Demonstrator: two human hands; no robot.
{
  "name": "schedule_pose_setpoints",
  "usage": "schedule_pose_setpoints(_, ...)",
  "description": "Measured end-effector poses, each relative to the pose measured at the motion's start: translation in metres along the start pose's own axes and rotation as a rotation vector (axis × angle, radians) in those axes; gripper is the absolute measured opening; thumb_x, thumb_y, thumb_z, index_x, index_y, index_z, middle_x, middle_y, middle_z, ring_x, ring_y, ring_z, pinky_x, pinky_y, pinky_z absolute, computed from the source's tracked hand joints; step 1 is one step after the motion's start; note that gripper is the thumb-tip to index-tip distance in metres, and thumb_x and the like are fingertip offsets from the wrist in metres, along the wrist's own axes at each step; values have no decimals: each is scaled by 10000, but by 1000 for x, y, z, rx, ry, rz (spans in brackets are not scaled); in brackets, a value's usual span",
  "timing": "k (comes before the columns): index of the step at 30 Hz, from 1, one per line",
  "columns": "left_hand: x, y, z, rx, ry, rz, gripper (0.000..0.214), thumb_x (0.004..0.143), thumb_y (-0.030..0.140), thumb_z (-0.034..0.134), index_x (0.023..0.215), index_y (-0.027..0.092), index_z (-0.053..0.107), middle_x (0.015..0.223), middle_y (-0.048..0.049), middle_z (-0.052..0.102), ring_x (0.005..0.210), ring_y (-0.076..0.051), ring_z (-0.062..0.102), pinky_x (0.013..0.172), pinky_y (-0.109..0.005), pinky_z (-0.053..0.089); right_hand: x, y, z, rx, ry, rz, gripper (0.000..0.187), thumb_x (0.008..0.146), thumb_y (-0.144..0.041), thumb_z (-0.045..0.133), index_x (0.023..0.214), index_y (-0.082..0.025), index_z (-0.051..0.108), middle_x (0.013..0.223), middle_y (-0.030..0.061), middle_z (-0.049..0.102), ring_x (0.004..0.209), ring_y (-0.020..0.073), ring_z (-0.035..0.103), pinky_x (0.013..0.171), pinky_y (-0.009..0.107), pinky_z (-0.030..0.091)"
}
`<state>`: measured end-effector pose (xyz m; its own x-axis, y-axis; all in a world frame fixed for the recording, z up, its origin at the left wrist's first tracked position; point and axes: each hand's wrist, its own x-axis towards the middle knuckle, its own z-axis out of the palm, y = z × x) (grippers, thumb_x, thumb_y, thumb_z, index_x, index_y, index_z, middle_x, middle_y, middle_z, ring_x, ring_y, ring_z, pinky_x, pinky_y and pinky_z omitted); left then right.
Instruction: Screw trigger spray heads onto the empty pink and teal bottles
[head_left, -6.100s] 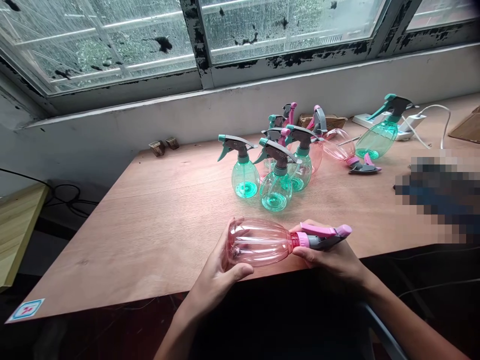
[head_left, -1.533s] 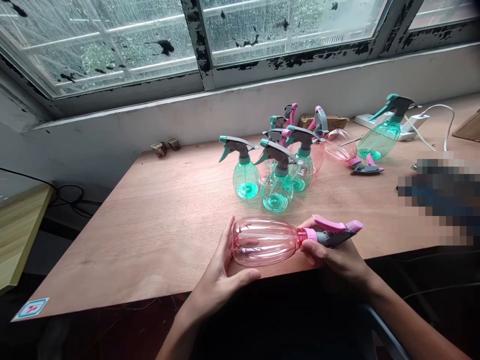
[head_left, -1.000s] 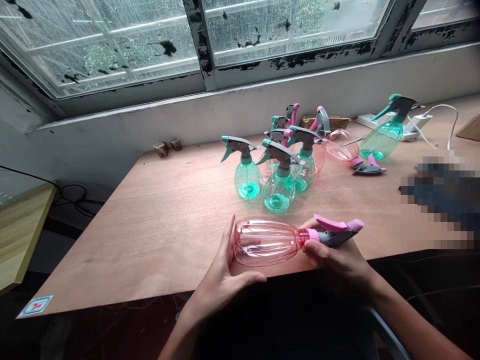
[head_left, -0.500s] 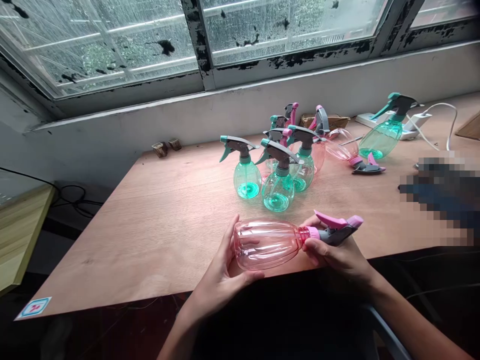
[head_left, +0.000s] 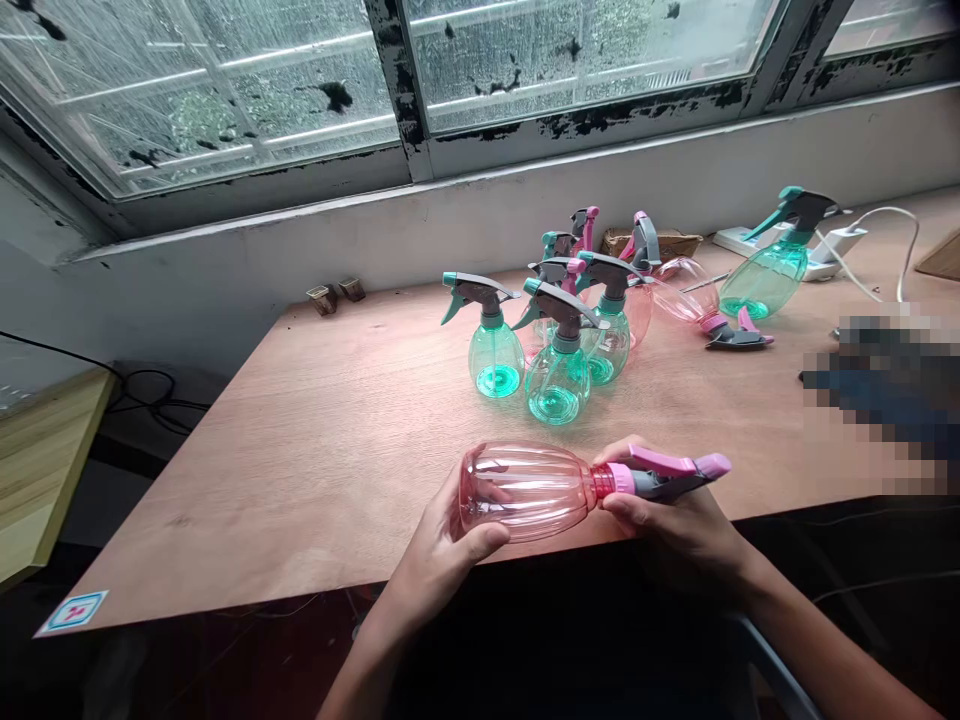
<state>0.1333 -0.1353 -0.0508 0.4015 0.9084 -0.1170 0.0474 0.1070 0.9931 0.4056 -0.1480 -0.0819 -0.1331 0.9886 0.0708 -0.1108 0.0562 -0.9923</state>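
I hold a clear pink spray bottle (head_left: 525, 490) sideways over the near edge of the wooden table (head_left: 322, 450). My left hand (head_left: 442, 545) wraps round the bottle's base, thumb underneath and fingers behind it. My right hand (head_left: 667, 520) grips the neck at the pink collar and the grey-and-pink trigger head (head_left: 667, 472), which points to the right.
A cluster of upright green and pink spray bottles (head_left: 559, 335) stands mid-table. A pink bottle (head_left: 686, 300) lies on its side behind them, and a tilted green bottle (head_left: 769, 270) sits near a white power strip (head_left: 757, 240) and cable. A blurred patch covers the right edge.
The bottle has dropped slightly and levelled out, with the trigger head a little lower. My left thumb has curled tighter under the base. The bottles on the table have not moved.
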Motion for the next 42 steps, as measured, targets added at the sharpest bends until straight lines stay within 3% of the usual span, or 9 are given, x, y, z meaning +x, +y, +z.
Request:
schedule_pose_setpoints(7,3,0,0,44,30,42,878,820,589,692,1535,222,339,1101,-73,646,1187,-323,564,1081,-432,420,1,-5,0,-95,18,-68,238,793,-309,836,976,-240,699,861,-1,650,732,146,576,627,236,455)
schedule_pose_setpoints(11,1,1,2,25,-6,33,878,830,478,731,1555,256,287,1227,-90,628,1242,-327,549,1100,-455,418,1,-1,0,20,-14,0,229,840,-325,795,1004,-217,676,698,-22,622,546,113,529,497,226,412)
schedule_pose_setpoints(16,-3,2,4,39,-106,85,1009,847,238,747,1583,400,76,1566,-79,393,1422,-316,418,1192,-494,317,3,6,0,162,9,-6,251,879,-341,753,1042,-186,641,634,-8,644,439,107,509,416,225,365)
schedule_pose_setpoints(21,-4,2,3,0,-99,78,1087,825,292,775,1585,403,5,1652,-64,262,1502,-338,284,1227,-511,251,1,2,0,77,-6,32,271,844,-341,790,1006,-188,637,663,0,650,487,117,509,450,240,373)
schedule_pose_setpoints(26,-2,0,0,9,-76,54,907,881,344,709,1592,342,146,1677,-71,206,1533,-339,195,1242,-505,219,-1,-3,1,33,-52,56,261,832,-340,802,981,-212,630,629,-37,584,503,119,496,467,239,359)
schedule_pose_setpoints(33,-3,-4,1,79,-81,144,978,879,248,724,1566,469,64,1694,-12,148,1540,-285,197,1253,-487,177,-1,5,-1,55,7,41,256,867,-349,768,1042,-209,642,597,-33,593,503,128,502,487,250,359)
schedule_pose_setpoints(37,-4,-1,2,30,-81,101,1096,805,288,803,1586,401,43,1691,-30,167,1547,-292,169,1266,-451,151,-1,3,0,68,6,42,269,846,-352,786,1024,-206,648,586,-33,588,489,130,498,470,251,364)
schedule_pose_setpoints(42,-4,0,2,19,-93,68,890,872,317,729,1584,341,196,1696,-40,154,1551,-315,141,1261,-466,173,-1,0,1,44,31,37,270,833,-361,799,1009,-217,654,579,-35,587,487,126,501,464,242,370)
